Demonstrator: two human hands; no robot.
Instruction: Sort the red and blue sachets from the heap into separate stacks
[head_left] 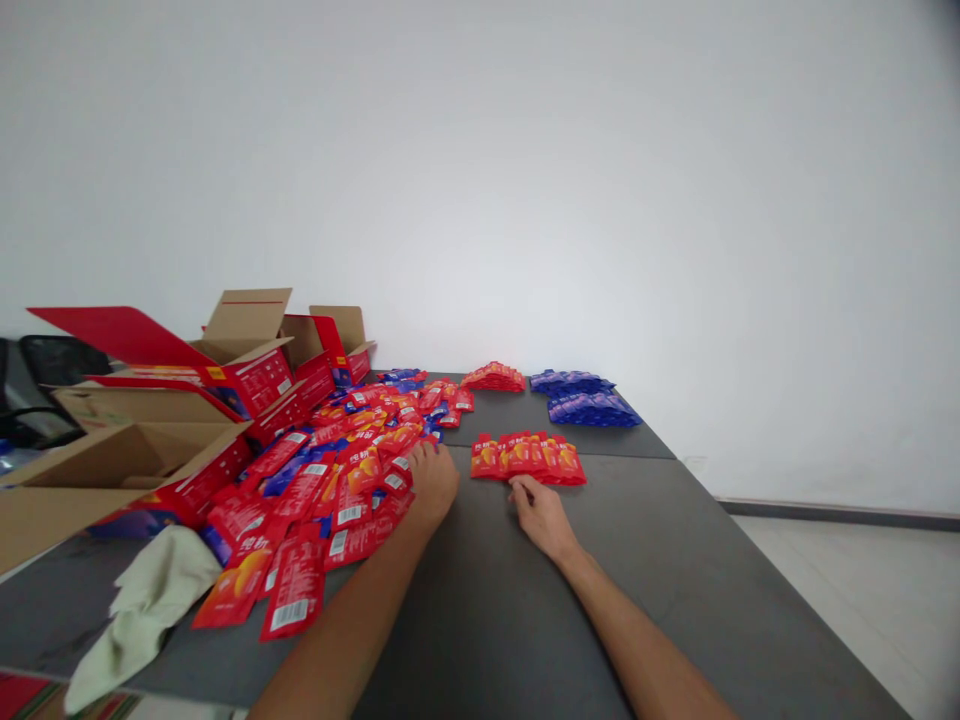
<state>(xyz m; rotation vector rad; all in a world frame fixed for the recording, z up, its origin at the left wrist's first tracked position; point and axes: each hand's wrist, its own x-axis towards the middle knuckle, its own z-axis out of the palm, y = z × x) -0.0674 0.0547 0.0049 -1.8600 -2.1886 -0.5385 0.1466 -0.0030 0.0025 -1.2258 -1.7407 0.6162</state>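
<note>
My left hand (435, 485) is at the right edge of a loose heap of red pouches (350, 513). Its fingers are bent and close together over a red pouch, their tips partly hidden. My right hand (541, 515) has curled fingers, with thumb and forefinger at the near edge of an overlapping row of red pouches (529, 457). The row lies flat on the dark table, fronts up, showing orange fruit and white lettering. Blue pouches show among the red ones in the heap.
Open red cartons (259, 380) and a nearer open box (187, 470) line the left side. A pale cloth (154, 600) hangs over the near table edge. Farther back lie a stacked red row (493, 377) and blue rows (592, 409). A white wall (525, 180) stands behind.
</note>
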